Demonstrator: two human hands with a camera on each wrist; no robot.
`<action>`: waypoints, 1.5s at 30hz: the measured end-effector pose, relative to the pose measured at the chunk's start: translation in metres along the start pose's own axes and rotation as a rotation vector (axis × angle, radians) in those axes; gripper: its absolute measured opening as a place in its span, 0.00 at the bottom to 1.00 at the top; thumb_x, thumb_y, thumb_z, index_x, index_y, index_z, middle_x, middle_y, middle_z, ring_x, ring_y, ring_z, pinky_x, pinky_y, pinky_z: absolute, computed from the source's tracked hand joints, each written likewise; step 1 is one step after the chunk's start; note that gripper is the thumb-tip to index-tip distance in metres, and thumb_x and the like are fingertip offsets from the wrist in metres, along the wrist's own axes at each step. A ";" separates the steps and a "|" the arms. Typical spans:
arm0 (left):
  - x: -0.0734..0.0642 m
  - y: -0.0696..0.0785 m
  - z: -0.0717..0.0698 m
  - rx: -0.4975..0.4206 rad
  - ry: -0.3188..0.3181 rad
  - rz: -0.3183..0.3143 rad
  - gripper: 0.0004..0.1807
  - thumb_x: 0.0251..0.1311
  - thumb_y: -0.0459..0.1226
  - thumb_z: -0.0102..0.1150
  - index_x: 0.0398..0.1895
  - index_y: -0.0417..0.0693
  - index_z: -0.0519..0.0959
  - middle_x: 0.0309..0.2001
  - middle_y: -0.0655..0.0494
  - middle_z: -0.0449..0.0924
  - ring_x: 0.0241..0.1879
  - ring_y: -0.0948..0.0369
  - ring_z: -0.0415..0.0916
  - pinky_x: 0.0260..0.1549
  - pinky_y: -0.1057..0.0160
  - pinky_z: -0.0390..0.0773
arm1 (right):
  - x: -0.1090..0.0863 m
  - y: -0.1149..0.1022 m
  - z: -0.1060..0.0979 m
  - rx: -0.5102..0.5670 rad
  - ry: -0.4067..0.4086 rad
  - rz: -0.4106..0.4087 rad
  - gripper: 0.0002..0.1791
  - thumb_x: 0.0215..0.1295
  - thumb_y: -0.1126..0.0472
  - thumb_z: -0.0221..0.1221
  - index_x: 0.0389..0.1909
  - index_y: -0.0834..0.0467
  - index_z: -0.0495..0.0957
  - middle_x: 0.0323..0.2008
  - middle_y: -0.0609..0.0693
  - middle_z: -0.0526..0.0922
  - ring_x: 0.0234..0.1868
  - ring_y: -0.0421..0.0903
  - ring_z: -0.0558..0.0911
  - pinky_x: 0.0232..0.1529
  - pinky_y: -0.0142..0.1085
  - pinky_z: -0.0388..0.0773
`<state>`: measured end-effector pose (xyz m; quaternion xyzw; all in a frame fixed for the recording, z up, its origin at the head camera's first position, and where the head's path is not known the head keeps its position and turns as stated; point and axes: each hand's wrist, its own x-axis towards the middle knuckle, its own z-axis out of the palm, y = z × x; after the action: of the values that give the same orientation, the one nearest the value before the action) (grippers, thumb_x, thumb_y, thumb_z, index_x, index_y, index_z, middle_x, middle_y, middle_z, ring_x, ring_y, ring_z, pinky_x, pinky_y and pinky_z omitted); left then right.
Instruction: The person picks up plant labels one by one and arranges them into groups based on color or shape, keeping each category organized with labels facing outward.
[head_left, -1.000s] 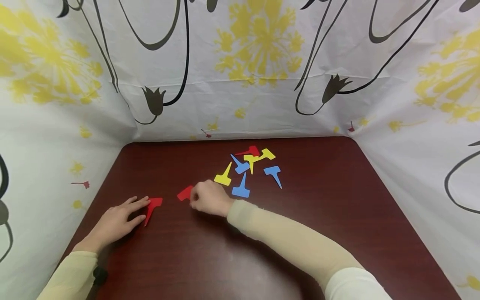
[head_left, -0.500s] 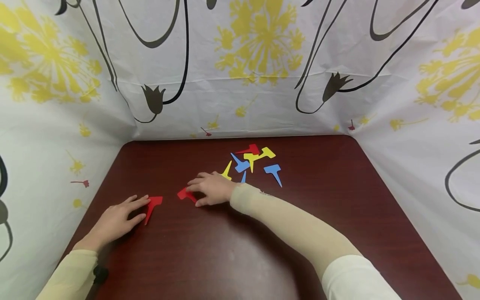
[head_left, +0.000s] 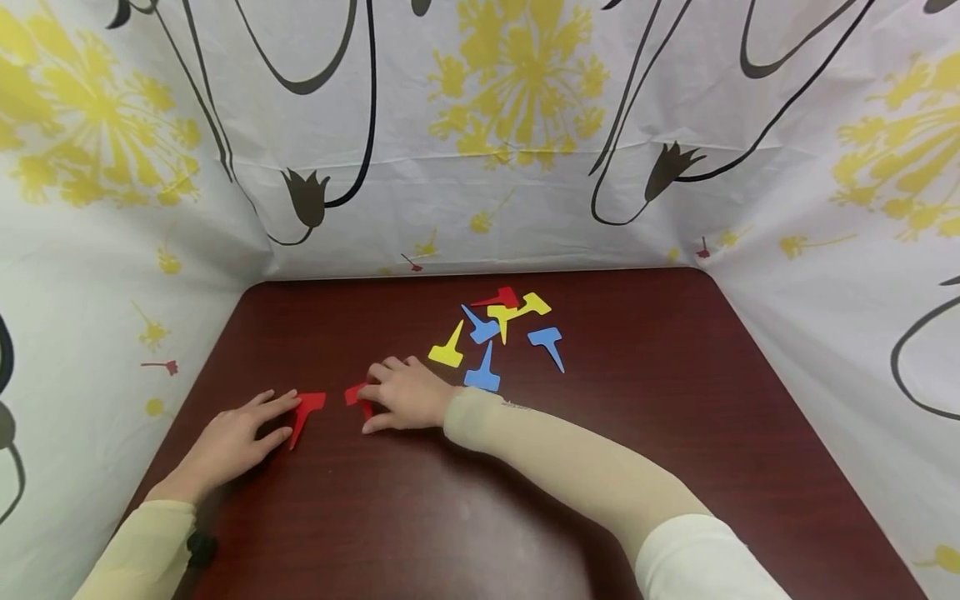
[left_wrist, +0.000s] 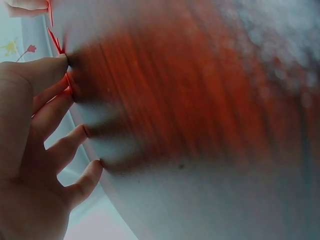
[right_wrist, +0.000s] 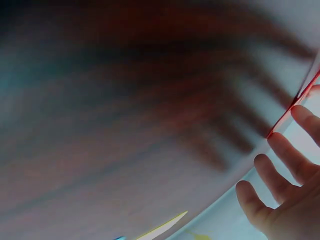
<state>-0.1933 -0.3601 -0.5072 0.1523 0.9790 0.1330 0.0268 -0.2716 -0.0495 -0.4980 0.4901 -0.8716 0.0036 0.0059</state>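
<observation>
On the dark table, my left hand (head_left: 232,442) rests with its index fingertip on a red T-shaped plant label (head_left: 310,405), its thumb beside the pointed stem. The fingers are spread in the left wrist view. My right hand (head_left: 412,395) lies palm down over a second red T-shaped plant label (head_left: 354,394), a short gap to the right of the first. Its fingertips press on that label, hiding part of it. In the right wrist view the label (right_wrist: 294,107) shows edge-on, flat against the tabletop under extended fingers.
Beyond my right hand lie several loose T-shaped labels: a yellow one (head_left: 447,353), a blue one (head_left: 482,379), another blue one (head_left: 545,337) and a red one (head_left: 507,297) farthest back. Some overlap. A patterned white cloth (head_left: 480,192) borders the table's back and sides.
My right hand's curled fingers have spread out. It has slid left and nearer with the red label, which has turned so its stem points more toward me. My left hand stays put.
</observation>
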 end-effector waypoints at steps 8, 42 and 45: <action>0.002 -0.001 0.002 0.007 -0.009 -0.007 0.34 0.65 0.48 0.65 0.74 0.57 0.69 0.69 0.29 0.64 0.61 0.30 0.69 0.54 0.26 0.66 | 0.007 -0.016 0.002 -0.047 0.001 0.034 0.39 0.61 0.21 0.48 0.67 0.38 0.75 0.57 0.45 0.72 0.55 0.44 0.69 0.54 0.44 0.70; 0.002 0.002 0.000 0.021 0.007 0.002 0.34 0.64 0.47 0.65 0.73 0.55 0.70 0.68 0.28 0.66 0.60 0.29 0.69 0.51 0.24 0.66 | 0.032 -0.035 -0.004 -0.128 0.014 0.133 0.41 0.58 0.16 0.42 0.60 0.36 0.77 0.53 0.42 0.73 0.55 0.43 0.68 0.55 0.45 0.67; 0.002 0.002 0.000 0.019 0.004 -0.001 0.34 0.64 0.47 0.65 0.73 0.55 0.70 0.67 0.27 0.65 0.60 0.29 0.69 0.51 0.25 0.66 | 0.032 -0.026 -0.011 -0.133 0.021 0.133 0.39 0.61 0.19 0.44 0.63 0.38 0.76 0.53 0.42 0.74 0.54 0.44 0.69 0.53 0.44 0.68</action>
<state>-0.1946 -0.3573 -0.5070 0.1521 0.9803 0.1241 0.0236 -0.2657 -0.0906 -0.4868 0.4295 -0.9005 -0.0485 0.0474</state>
